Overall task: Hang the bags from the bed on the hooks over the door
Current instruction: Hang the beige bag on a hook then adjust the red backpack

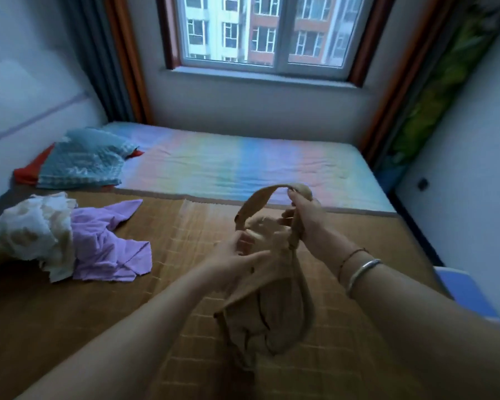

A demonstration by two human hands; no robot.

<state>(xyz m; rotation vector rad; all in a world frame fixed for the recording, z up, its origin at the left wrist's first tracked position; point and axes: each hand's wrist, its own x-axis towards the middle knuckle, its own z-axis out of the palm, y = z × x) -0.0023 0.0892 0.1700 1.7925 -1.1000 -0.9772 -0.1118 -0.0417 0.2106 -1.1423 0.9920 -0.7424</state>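
Only one camera here, the one on the head, looking down over the bed (70, 327). The tan bag (267, 310) is already up off the mat, hanging right between the two arms and a bit toward the person. Right hand (302, 219) is closed around the strap (257, 202) near its top, so the strap loops up and away while the pouch droops down, long axis roughly top to bottom. Left hand (237, 256) is pinching the bag's upper edge, just beside the right. So both hands are touching it, right one higher. No door or hooks in sight, so I'd guess they're behind. Over on the left there's a pile of clothes (78, 243) and a blue pillow (84, 160), well apart from the bag.
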